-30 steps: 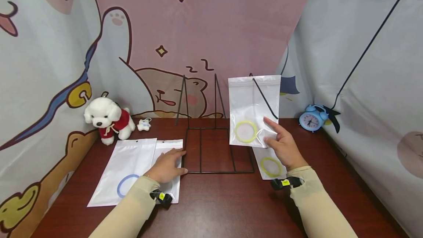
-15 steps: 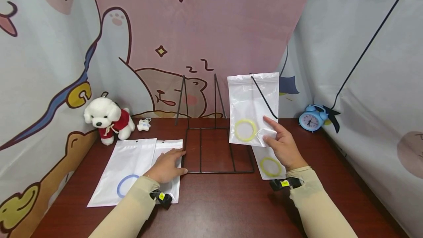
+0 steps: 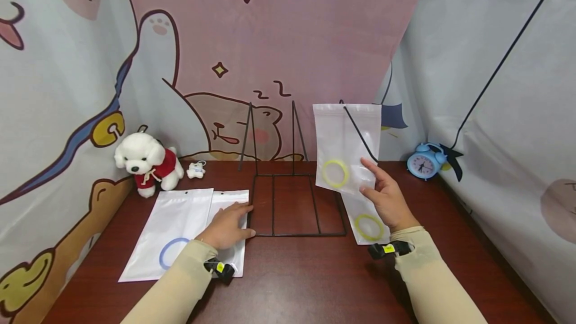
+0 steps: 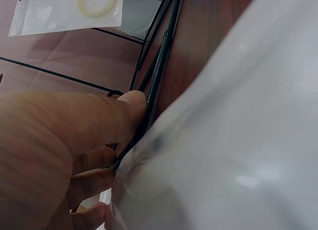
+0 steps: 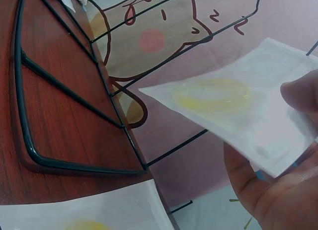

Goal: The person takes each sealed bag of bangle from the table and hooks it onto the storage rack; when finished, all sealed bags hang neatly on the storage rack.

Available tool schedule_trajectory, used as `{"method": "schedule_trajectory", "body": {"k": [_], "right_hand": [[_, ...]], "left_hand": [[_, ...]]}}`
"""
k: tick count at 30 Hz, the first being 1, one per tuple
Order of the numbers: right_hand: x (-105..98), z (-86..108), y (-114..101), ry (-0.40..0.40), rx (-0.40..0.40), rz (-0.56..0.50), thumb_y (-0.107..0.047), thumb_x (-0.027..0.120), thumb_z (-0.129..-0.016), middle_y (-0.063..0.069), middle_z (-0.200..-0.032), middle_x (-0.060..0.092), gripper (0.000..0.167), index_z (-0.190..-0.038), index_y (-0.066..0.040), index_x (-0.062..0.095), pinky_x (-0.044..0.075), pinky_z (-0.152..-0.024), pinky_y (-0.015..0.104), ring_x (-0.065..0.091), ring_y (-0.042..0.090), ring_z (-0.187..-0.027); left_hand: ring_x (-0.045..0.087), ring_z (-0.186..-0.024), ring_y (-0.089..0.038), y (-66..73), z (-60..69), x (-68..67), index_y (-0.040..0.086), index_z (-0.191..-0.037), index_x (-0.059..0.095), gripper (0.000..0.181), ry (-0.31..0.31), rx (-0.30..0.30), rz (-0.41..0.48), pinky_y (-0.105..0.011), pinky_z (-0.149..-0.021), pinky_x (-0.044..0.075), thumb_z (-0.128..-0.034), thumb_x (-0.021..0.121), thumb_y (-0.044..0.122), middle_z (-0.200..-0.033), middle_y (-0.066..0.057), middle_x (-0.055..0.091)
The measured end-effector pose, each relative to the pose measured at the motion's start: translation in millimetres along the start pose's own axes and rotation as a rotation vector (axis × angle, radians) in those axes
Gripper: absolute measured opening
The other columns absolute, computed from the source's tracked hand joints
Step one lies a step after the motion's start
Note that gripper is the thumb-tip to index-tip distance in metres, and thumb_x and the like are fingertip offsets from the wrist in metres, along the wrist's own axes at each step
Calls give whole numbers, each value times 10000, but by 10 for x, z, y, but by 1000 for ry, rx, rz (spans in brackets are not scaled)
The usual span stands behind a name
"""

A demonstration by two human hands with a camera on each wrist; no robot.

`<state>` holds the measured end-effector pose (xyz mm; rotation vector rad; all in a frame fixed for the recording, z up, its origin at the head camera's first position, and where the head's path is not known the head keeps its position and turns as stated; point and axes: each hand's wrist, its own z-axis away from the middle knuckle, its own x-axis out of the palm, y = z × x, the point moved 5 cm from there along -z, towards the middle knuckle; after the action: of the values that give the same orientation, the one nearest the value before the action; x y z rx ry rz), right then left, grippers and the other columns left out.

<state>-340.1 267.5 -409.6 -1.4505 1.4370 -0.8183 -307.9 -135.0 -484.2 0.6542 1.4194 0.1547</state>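
A black wire rack [image 3: 273, 204] with upright prongs stands mid-table. My left hand [image 3: 227, 226] grips its front left base corner; in the left wrist view the thumb [image 4: 131, 111] lies on the wire with fingers beyond it. From the right prong hangs a white zip bag [image 3: 348, 134] with a yellow ring showing through. My right hand [image 3: 389, 201] pinches its lower right edge, the thumb [image 5: 300, 93] in front and fingers behind. Below, another white bag [image 3: 353, 209] with a yellow ring lies on the table, partly covered by the hanging bag and hand.
Left of the rack lie a white bag [image 3: 148, 254] with a blue ring and a second bag [image 3: 238, 259], partly under my left hand. Farther back are a plush dog [image 3: 146, 156] and a small white figure [image 3: 196, 169]. A blue alarm clock [image 3: 423, 164] stands at the right.
The hanging bag rose slightly half a second ago and has dropped back, its lower edge now tilted and shifted right. The left hand and rack have not moved.
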Motion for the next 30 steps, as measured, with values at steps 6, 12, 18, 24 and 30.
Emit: {"method": "schedule_trajectory", "body": {"k": [6, 12, 18, 24, 30], "right_hand": [[10, -7, 6, -4, -31, -37, 199, 548, -950, 65, -1684, 382, 728, -1623, -17, 374, 552, -938, 151, 561, 51, -1289], [6, -7, 20, -15, -33, -29, 184, 561, -956, 131, -1723, 295, 737, -1633, -22, 353, 516, -1020, 158, 475, 56, -1393], [-27, -14, 50, -1, -7, 10, 163, 577, -956, 157, -1733, 266, 740, -1634, -41, 364, 505, -1025, 153, 441, 94, -1437], [-68, -17, 78, 26, 43, 82, 145, 571, -959, 177, -1692, 339, 726, -1628, -77, 399, 532, -929, 141, 492, 273, -1336], [-147, -15, 95, 96, 83, 176, 98, 583, -981, 199, -1633, 438, 651, -1597, -65, 452, 501, -937, 94, 467, 372, -1420]], "left_hand": [[330, -1555, -443, -2, -3, 0, 37, -1524, 544, 694, -3, -2, -5, -726, -1242, 182, -930, 796, 293, -1616, -173, 480], [327, -1556, -444, 2, -1, -4, 39, -1527, 542, 695, -7, -3, -5, -726, -1243, 180, -932, 794, 296, -1621, -170, 475], [327, -1556, -444, 3, -1, -4, 35, -1525, 542, 694, -10, -3, 0, -730, -1240, 180, -933, 794, 294, -1622, -174, 473], [327, -1557, -440, -12, -4, 6, 36, -1526, 541, 695, -5, -1, -3, -730, -1240, 179, -933, 792, 300, -1621, -169, 476], [321, -1561, -439, -8, 1, 4, 42, -1531, 539, 696, -9, -9, -6, -722, -1246, 175, -938, 790, 305, -1627, -168, 468]]}}
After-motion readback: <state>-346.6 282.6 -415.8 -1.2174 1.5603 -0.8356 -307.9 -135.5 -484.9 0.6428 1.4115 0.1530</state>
